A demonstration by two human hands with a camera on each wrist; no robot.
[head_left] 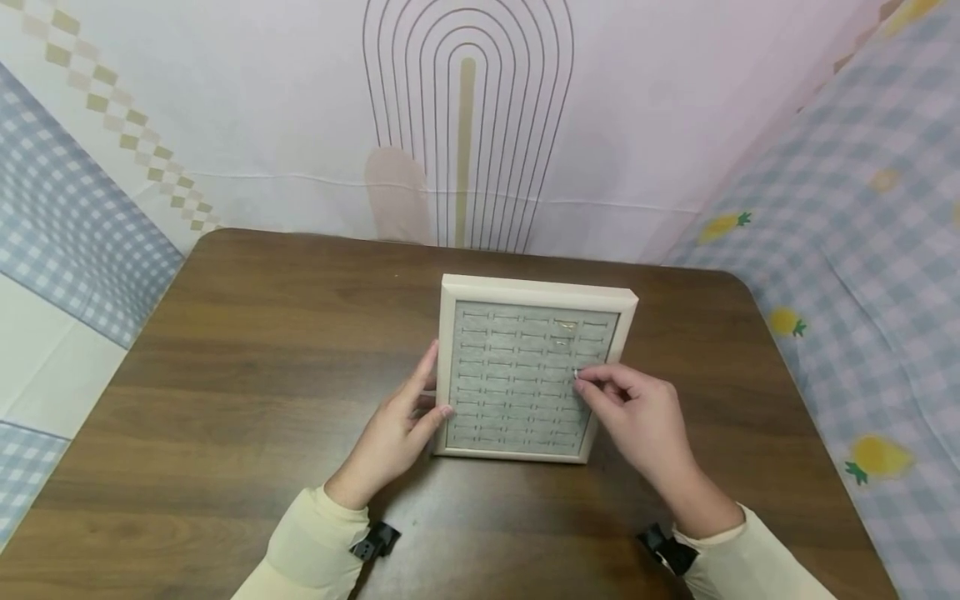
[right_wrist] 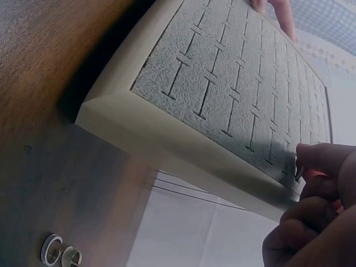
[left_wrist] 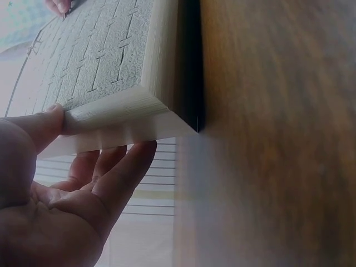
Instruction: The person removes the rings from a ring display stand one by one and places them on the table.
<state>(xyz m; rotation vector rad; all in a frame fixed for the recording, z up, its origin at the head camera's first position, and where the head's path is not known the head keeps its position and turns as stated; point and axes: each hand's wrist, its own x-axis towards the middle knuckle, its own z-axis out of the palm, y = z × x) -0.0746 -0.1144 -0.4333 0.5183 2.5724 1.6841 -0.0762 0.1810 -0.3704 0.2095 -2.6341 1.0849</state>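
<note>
A ring display board [head_left: 517, 375] with a pale wooden frame and grey slotted padding stands tilted back on the table. My left hand [head_left: 401, 429] grips its left edge, thumb on the front of the frame and fingers at the side and behind, as the left wrist view [left_wrist: 72, 194] also shows. Between thumb and index finger, my right hand [head_left: 637, 408] pinches a small silver ring [right_wrist: 300, 171] against a slot near the board's right side. Gold-toned rings [head_left: 566, 325] sit in slots at the upper right. Most other slots hold nothing.
Two loose rings, a textured silver one [right_wrist: 51, 249] and a plain one [right_wrist: 71, 257], stand on the wooden table [head_left: 262, 358] in the right wrist view. Patterned cloth [head_left: 300, 100] hangs behind the table, with checked cloth [head_left: 885, 292] at the right.
</note>
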